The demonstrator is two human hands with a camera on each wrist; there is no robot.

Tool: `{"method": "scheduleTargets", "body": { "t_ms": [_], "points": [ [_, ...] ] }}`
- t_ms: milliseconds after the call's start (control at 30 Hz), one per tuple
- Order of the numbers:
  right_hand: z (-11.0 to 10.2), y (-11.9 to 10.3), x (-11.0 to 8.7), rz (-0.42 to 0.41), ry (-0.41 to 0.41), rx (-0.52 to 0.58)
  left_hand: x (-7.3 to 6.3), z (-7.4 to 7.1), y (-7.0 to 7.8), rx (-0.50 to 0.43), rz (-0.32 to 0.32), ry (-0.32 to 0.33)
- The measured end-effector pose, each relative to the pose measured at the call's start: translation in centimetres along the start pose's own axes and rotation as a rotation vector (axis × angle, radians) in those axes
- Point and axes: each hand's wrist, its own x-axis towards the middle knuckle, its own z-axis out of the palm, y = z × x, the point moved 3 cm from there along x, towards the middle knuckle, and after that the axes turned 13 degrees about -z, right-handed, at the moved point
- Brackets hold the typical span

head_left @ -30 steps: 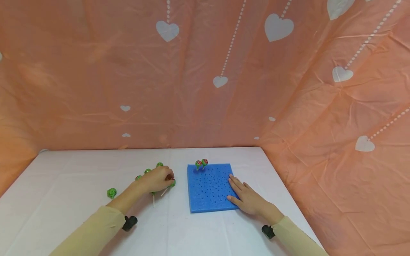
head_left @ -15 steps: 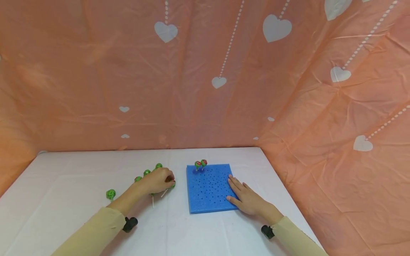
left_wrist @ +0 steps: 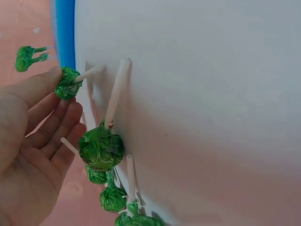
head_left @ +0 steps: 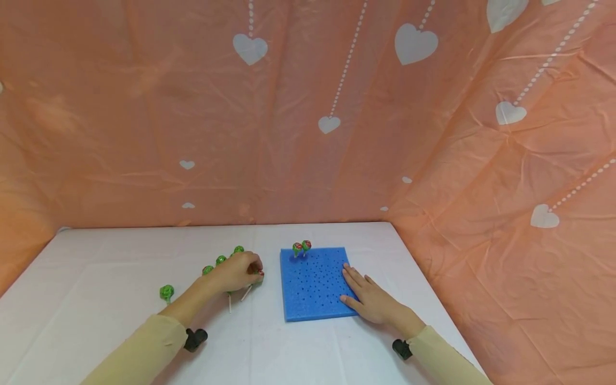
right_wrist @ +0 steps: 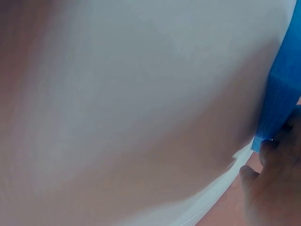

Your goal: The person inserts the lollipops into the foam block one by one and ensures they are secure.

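Between thumb and fingertips my left hand [head_left: 240, 270] pinches the head of a green-wrapped lollipop [left_wrist: 68, 84], its white stick pointing away from the palm. More green lollipops [left_wrist: 101, 147] lie close beside that hand, partly hidden behind it in the head view. To the right is a blue foam board [head_left: 308, 305] dotted with small holes. Two lollipops with red and green wrappers [head_left: 297, 248] stand upright near its far left corner. My right hand [head_left: 377, 302] rests with straight fingers on the board's right edge; the right wrist view shows it only partly.
One green lollipop [head_left: 166, 292] lies apart at the left, next to the left forearm. A white cloth [head_left: 289, 358] covers the table. An orange curtain with white hearts [head_left: 289, 176] hangs behind the table and along its right side.
The lollipop in my left fingers has turned slightly, and some red now shows on its wrapper. My left hand stays almost in place. My right hand has not moved on the board.
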Motion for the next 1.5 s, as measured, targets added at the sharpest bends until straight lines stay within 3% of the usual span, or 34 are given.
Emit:
{"method": "scheduleTargets", "body": {
  "t_ms": [300, 533, 800, 1067, 1500],
  "points": [
    [0.0, 0.1, 0.1, 0.000, 0.000, 0.000, 0.1, -0.3, 0.0, -0.166, 0.055, 0.021],
    [0.0, 0.1, 0.0, -0.007, 0.001, -0.003, -0.1, -0.8, 0.5, -0.252, 0.084, 0.079],
    [0.1, 0.1, 0.1, -0.014, 0.000, -0.006, 0.0, -1.1, 1.8, -0.348, 0.115, 0.149],
    [0.1, 0.1, 0.0, -0.011, -0.006, 0.003, 0.6, -1.4, 3.7, -0.382, 0.153, 0.185],
    [-0.1, -0.1, 0.1, 0.004, -0.019, 0.005, 2.1, -1.2, 6.9, -0.459, 0.106, 0.187]
  ]
}}
